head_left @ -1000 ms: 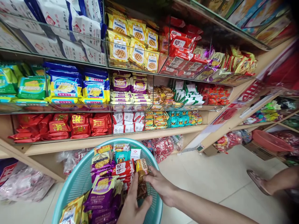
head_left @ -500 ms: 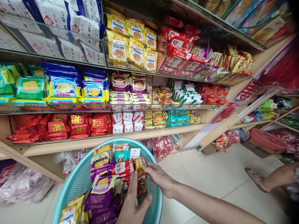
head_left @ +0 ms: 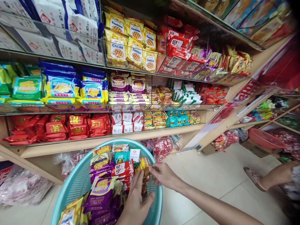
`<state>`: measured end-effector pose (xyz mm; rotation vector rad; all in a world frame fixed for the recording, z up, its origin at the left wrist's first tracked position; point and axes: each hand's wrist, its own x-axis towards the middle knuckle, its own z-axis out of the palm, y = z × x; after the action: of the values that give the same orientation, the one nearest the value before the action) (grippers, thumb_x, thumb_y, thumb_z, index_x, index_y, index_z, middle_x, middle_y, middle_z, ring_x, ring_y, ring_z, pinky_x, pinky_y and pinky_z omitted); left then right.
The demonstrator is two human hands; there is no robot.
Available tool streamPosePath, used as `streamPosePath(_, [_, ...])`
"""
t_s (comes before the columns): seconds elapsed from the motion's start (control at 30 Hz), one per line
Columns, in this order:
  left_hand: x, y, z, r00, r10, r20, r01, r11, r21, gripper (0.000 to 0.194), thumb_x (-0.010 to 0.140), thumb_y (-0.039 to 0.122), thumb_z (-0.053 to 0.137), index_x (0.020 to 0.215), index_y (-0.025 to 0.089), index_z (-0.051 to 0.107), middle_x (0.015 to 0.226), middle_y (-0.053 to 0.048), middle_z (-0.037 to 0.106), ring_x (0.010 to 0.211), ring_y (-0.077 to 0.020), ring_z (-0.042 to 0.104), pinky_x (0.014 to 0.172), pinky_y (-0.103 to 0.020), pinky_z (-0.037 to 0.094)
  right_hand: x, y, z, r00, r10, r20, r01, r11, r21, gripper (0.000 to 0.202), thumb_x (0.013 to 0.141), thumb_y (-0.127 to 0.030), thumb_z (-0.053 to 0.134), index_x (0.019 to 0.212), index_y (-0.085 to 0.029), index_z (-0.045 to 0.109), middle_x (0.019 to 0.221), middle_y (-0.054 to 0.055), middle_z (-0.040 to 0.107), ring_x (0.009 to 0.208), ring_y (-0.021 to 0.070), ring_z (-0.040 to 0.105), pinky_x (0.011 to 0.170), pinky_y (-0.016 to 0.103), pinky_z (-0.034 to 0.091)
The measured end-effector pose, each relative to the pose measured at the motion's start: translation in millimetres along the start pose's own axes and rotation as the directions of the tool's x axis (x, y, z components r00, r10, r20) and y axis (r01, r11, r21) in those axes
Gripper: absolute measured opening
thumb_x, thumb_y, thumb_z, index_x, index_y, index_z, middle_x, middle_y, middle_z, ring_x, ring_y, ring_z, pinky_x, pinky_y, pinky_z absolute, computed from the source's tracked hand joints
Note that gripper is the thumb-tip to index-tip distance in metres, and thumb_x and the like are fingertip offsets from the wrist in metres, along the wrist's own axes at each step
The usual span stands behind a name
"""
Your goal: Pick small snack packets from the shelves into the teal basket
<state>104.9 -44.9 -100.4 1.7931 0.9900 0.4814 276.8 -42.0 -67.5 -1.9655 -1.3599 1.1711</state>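
Observation:
A teal basket point(head_left: 70, 179) holds snack packs: purple soda biscuits point(head_left: 100, 193), red packs point(head_left: 122, 168), a white pack point(head_left: 134, 155) and yellow cookies point(head_left: 71, 215). My right hand point(head_left: 165, 175) pinches the edge of a brown-and-gold pack point(head_left: 145, 165) at the basket's right side. My left hand point(head_left: 138, 200) lies over the basket with fingers spread, its fingertips against the brown packs, part of which it hides. It grips nothing that I can see.
Glass-fronted shelves point(head_left: 131, 107) of packaged snacks stand behind the basket. Plastic bags lie beneath them at left and centre. At right are a person's foot point(head_left: 255, 178) and a pink basin point(head_left: 267, 138).
My right hand has moved slightly right with the gold pack, whose top has shifted right and tilted. My left hand's fingers have moved a little right and up, towards it.

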Motion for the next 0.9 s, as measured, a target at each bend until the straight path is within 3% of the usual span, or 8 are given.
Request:
streamPosePath(0.23, [2.8, 14.7, -3.2, 0.997, -0.024, 0.068, 0.013, 0.987, 0.160, 0.070, 0.080, 0.034, 0.043, 0.141, 0.005, 0.023, 0.152, -0.014, 0.021, 0.142, -0.0262, 0.010, 0.116, -0.051, 0.012, -7.2, -8.0, -10.7, 0.998, -0.033, -0.054, 0.021, 0.976, -0.218, 0.031, 0.085, -0.042, 0.038, 0.066, -0.020, 0.047, 0.046, 0.000, 0.057, 0.041, 0.0163, 0.061, 0.040, 0.021, 0.037])
streamPosePath(0.5, [1.7, 24.0, -1.3, 0.990, -0.053, 0.134, 0.020, 0.973, 0.232, 0.071, 0.080, 0.035, 0.043, 0.142, 0.005, 0.022, 0.153, -0.013, 0.019, 0.142, -0.0248, 0.010, 0.116, -0.046, 0.013, -11.9, -17.7, -17.5, 0.986, -0.081, -0.146, 0.014, 0.912, -0.409, 0.035, 0.086, -0.042, 0.041, 0.058, -0.020, 0.044, 0.046, 0.000, 0.059, 0.046, 0.0148, 0.061, 0.052, 0.023, 0.039])
streamPosePath(0.63, [-0.8, 20.4, 1.6, 0.993, -0.035, 0.117, 0.014, 0.985, 0.173, 0.071, 0.081, 0.033, 0.043, 0.142, 0.005, 0.020, 0.154, -0.014, 0.015, 0.142, -0.0236, 0.007, 0.116, -0.044, 0.014, -13.0, -17.8, -17.6, 0.987, -0.064, -0.147, -0.001, 0.913, -0.407, 0.035, 0.086, -0.042, 0.042, 0.059, -0.021, 0.045, 0.046, 0.000, 0.059, 0.047, 0.0152, 0.060, 0.054, 0.024, 0.039])
streamPosePath(0.77, [-2.0, 12.1, 3.7, 1.000, -0.018, 0.022, 0.018, 0.999, 0.038, 0.078, 0.083, 0.038, 0.041, 0.144, 0.005, 0.005, 0.155, -0.014, 0.002, 0.142, -0.0213, -0.003, 0.116, -0.044, 0.010, -13.4, -19.8, -18.6, 0.988, -0.053, -0.147, -0.012, 0.912, -0.410, 0.034, 0.086, -0.041, 0.043, 0.059, -0.021, 0.048, 0.046, 0.000, 0.060, 0.050, 0.0164, 0.061, 0.056, 0.025, 0.040])
streamPosePath(0.9, [-2.5, 10.3, 6.1, 0.996, -0.050, 0.075, 0.049, 0.999, 0.009, 0.083, 0.081, 0.034, 0.044, 0.143, 0.000, 0.001, 0.155, -0.016, 0.001, 0.142, -0.0224, -0.004, 0.116, -0.044, 0.006, -13.3, -19.3, -18.3, 0.987, -0.051, -0.155, -0.017, 0.912, -0.410, 0.035, 0.086, -0.044, 0.044, 0.060, -0.022, 0.051, 0.046, 0.000, 0.060, 0.052, 0.0172, 0.061, 0.057, 0.026, 0.040])
